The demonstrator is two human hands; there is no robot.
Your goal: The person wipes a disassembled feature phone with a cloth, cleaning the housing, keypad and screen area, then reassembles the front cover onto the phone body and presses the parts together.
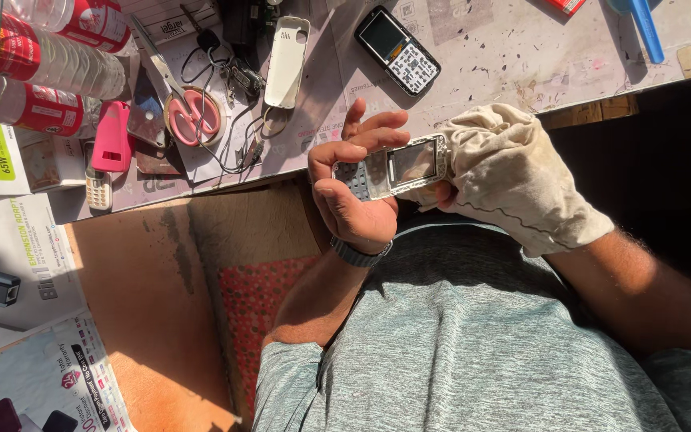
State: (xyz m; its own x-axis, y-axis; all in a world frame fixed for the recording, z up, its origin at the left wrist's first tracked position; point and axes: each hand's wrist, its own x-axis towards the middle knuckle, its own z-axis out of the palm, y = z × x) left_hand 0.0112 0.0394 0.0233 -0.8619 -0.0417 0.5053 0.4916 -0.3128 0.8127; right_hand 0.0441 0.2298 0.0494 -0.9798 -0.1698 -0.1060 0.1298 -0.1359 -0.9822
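Note:
A silver keypad phone housing (393, 168) with a clear screen window is held up in front of my chest, just off the table edge. My left hand (351, 200), bare with a grey watch on the wrist, grips its keypad end with thumb and fingers. My right hand (441, 192) is almost wholly covered by a cream cloth (509, 172), which it presses against the screen end of the housing. Only a bit of thumb shows under the cloth.
On the paper-covered table (489, 64) lie a black keypad phone (397, 50), a white phone back cover (287, 62), pink-handled scissors (189, 112), black cables (233, 120), a pink cover (112, 136), red-labelled bottles (49, 60) and a blue tool (645, 28). Boxes (9, 240) sit at left.

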